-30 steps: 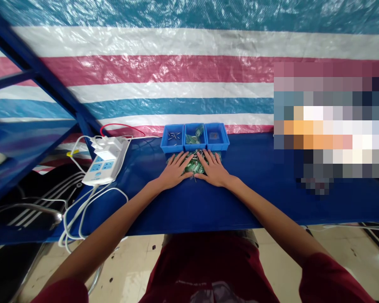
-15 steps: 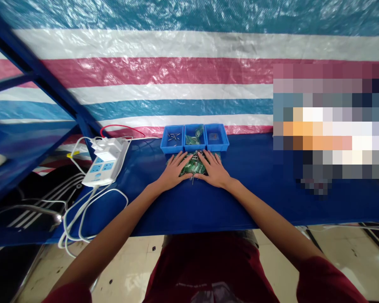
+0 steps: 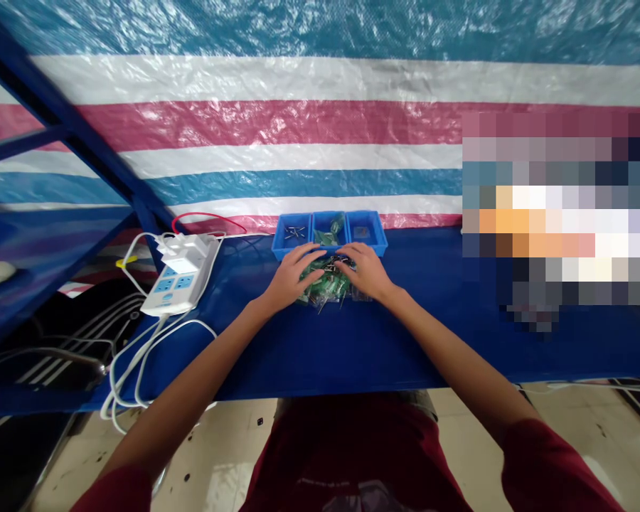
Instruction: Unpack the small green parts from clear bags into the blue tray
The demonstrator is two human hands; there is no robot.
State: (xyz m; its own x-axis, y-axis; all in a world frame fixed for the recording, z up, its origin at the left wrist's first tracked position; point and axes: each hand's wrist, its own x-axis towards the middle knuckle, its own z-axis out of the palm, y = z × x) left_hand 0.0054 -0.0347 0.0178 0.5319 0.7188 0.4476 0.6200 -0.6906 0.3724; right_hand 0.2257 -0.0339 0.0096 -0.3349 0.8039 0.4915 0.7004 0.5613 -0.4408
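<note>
A pile of small parts point(image 3: 328, 284), green pieces mixed with thin metal ones, lies on the blue table in front of me. My left hand point(image 3: 294, 276) is over the pile's left side with its fingers apart. On the right side, my right hand point(image 3: 369, 272) curves over the pile, its fingers spread and bent. Neither hand visibly grips a piece; the spots under the palms are hidden. Just behind the fingertips stand three joined blue bins: the left bin point(image 3: 278, 245) holds thin metal pieces, the middle bin point(image 3: 329, 215) green pieces, and the right bin point(image 3: 380, 238) a few small bits.
A white power strip point(image 3: 163, 302) with plugged-in adapters point(image 3: 184, 254) lies on the left, its white cables point(image 3: 139, 355) looping over the table's front edge. A blue metal frame point(image 3: 101, 156) rises at left. Striped sheeting point(image 3: 299, 121) hangs behind; a blurred-out area covers the right.
Both hands have lifted and curled from lying flat on the pile, their fingertips shifting toward the bins. More of the pile now shows between and below them.
</note>
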